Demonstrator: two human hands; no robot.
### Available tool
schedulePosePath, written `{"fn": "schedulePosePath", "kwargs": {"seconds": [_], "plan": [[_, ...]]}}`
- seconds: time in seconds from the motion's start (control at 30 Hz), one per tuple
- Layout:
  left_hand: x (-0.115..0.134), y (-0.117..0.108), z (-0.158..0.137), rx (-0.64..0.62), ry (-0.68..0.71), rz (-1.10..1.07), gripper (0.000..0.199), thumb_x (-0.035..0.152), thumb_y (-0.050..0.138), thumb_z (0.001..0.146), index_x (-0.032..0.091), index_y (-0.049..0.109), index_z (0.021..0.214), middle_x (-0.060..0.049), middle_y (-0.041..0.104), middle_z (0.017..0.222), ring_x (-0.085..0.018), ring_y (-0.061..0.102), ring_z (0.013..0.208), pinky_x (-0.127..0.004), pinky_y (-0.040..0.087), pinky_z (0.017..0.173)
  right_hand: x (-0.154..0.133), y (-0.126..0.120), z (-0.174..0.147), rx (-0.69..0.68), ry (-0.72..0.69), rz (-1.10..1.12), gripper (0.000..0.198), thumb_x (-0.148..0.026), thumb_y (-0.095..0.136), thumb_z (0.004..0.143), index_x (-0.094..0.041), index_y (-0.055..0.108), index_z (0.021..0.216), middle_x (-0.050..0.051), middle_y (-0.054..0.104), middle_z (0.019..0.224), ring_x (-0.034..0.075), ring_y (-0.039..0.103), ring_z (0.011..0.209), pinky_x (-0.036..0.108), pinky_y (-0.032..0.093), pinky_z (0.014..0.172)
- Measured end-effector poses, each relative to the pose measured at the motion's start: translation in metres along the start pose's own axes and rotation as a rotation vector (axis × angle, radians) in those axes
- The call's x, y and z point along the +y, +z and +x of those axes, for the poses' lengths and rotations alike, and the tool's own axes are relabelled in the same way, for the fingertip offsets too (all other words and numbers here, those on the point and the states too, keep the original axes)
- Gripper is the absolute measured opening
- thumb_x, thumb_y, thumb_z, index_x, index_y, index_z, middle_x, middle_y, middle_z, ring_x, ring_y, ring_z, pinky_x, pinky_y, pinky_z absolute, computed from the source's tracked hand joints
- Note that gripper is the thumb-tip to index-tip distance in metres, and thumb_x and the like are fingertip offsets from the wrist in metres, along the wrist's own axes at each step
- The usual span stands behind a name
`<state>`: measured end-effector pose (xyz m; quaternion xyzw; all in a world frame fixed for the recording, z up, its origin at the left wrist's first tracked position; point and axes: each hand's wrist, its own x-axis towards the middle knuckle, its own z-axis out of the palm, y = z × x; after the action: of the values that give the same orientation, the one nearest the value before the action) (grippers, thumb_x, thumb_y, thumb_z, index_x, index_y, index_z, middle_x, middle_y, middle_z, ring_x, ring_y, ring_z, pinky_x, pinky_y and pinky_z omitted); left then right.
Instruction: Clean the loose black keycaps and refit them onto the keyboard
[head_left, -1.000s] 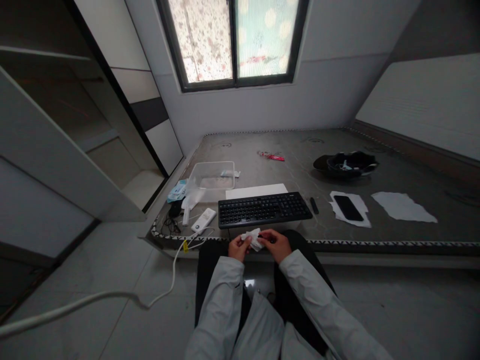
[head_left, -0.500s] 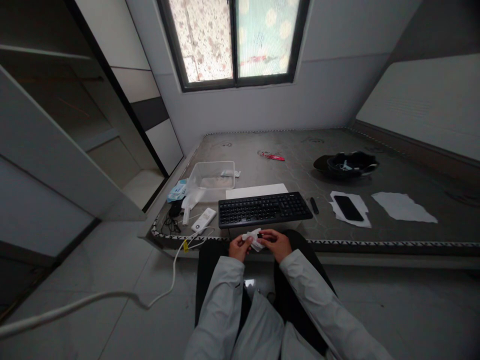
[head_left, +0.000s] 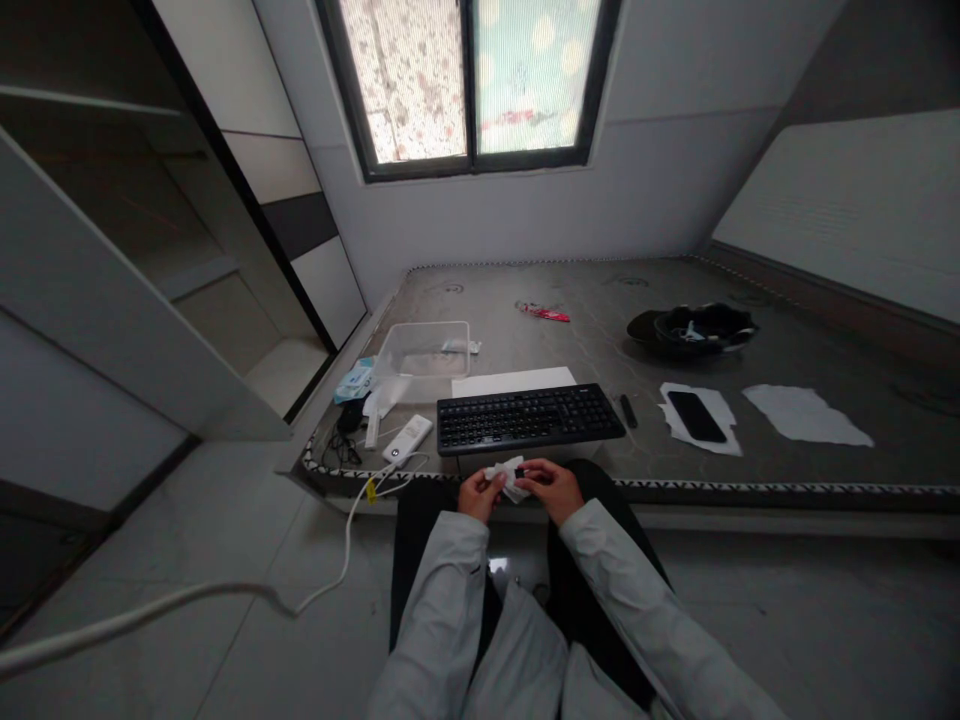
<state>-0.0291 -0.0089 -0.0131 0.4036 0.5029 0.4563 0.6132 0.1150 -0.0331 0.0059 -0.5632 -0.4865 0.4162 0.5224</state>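
Between my two hands, just above my lap, is a crumpled white tissue [head_left: 513,489]. My left hand [head_left: 480,495] pinches its left side. My right hand [head_left: 553,487] is closed on a small black piece [head_left: 520,473] at the tissue's right edge; it is too small to name. Right beyond my hands lies a black keyboard [head_left: 529,418], resting on a white box or board [head_left: 514,381] that shows behind and below it. A small dark stick-like object [head_left: 628,411] lies off the keyboard's right end.
On the grey mattress [head_left: 585,345] are a clear plastic bin [head_left: 424,350], a white power strip [head_left: 408,440] with its cable, a blue packet [head_left: 354,381], a red item [head_left: 551,314], a dark cap [head_left: 694,330], a phone [head_left: 697,416] on paper, and another paper sheet [head_left: 808,414].
Hardly anything differs. The tissue and the small black piece between my fingers have shifted very slightly; both hands stay in the same place.
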Motion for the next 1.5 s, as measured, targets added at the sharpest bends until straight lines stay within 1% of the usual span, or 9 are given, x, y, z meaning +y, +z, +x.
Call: {"fn": "schedulePosePath", "kwargs": {"seconds": [0.2,0.37,0.47,0.63,0.9,1.07,1.2,1.3,1.5], "plan": [[0.006,0.0,-0.003,-0.003,-0.019,-0.018,0.046,0.047,0.074,0.046,0.012,0.066,0.075,0.003,0.056,0.048,-0.004,0.04,0.035,-0.016,0.026,0.033,0.001,0.0,-0.001,-0.003,-0.054,-0.07,0.035,-0.041,0.07,0.058,-0.016,0.062,0.082,0.002,0.065,0.064,0.016,0.06,0.059,0.027,0.048,0.057],[0.01,-0.002,-0.004,-0.041,-0.033,-0.06,0.045,0.045,0.075,0.046,0.012,0.067,0.075,0.001,0.06,0.052,-0.005,0.041,0.037,-0.017,0.028,0.035,0.006,-0.003,0.003,0.09,-0.123,-0.138,0.033,-0.044,0.063,0.066,-0.018,0.056,0.084,0.001,0.062,0.065,0.014,0.057,0.056,0.025,0.045,0.053],[0.008,-0.002,-0.003,-0.019,-0.023,-0.076,0.044,0.045,0.075,0.046,0.011,0.067,0.074,0.0,0.061,0.051,-0.005,0.042,0.037,-0.017,0.03,0.036,0.01,-0.009,0.008,0.129,-0.086,-0.081,0.034,-0.046,0.063,0.065,-0.019,0.052,0.083,0.001,0.063,0.063,0.016,0.059,0.058,0.026,0.047,0.053],[0.003,-0.003,-0.001,-0.026,-0.013,-0.097,0.044,0.045,0.075,0.047,0.011,0.068,0.075,-0.002,0.064,0.057,-0.006,0.044,0.039,-0.017,0.031,0.037,0.009,-0.02,0.022,0.085,-0.039,0.018,0.036,-0.049,0.065,0.062,-0.02,0.05,0.076,0.005,0.068,0.071,0.019,0.063,0.064,0.032,0.05,0.06],[0.003,-0.006,-0.004,0.002,0.01,-0.12,0.042,0.042,0.075,0.047,0.011,0.069,0.075,-0.003,0.066,0.062,-0.007,0.046,0.042,-0.017,0.032,0.037,0.003,-0.036,0.068,0.126,-0.161,-0.453,0.035,-0.05,0.064,0.06,-0.019,0.067,0.075,0.004,0.067,0.073,0.018,0.061,0.067,0.031,0.047,0.064],[0.004,-0.01,-0.003,-0.028,0.017,-0.116,0.044,0.044,0.075,0.047,0.01,0.068,0.074,-0.004,0.066,0.061,-0.008,0.048,0.044,-0.017,0.033,0.038,-0.005,-0.042,0.11,0.078,-0.139,-0.542,0.031,-0.046,0.061,0.064,-0.02,0.068,0.078,0.002,0.069,0.068,0.018,0.062,0.063,0.029,0.047,0.059],[0.003,-0.011,-0.004,-0.013,0.015,-0.105,0.043,0.043,0.075,0.048,0.011,0.068,0.076,-0.005,0.067,0.065,-0.008,0.049,0.045,-0.017,0.035,0.039,-0.012,-0.042,0.138,-0.021,-0.165,-0.672,0.024,-0.042,0.062,0.064,-0.023,0.07,0.075,0.002,0.07,0.071,0.019,0.064,0.067,0.03,0.047,0.065],[0.002,-0.012,-0.004,-0.022,0.024,-0.09,0.043,0.043,0.074,0.051,0.01,0.068,0.077,-0.005,0.067,0.065,-0.009,0.05,0.046,-0.017,0.035,0.039,-0.012,-0.038,0.153,-0.073,-0.171,-0.777,0.021,-0.042,0.064,0.063,-0.025,0.071,0.073,0.001,0.071,0.072,0.02,0.064,0.071,0.031,0.046,0.069],[-0.002,-0.015,0.0,-0.037,0.039,-0.068,0.042,0.042,0.072,0.054,0.01,0.068,0.081,-0.005,0.066,0.065,-0.008,0.049,0.047,-0.018,0.035,0.04,0.0,-0.029,0.172,-0.089,-0.143,-0.836,0.018,-0.038,0.066,0.061,-0.023,0.072,0.07,0.002,0.069,0.063,0.02,0.062,0.065,0.029,0.044,0.061]]}}
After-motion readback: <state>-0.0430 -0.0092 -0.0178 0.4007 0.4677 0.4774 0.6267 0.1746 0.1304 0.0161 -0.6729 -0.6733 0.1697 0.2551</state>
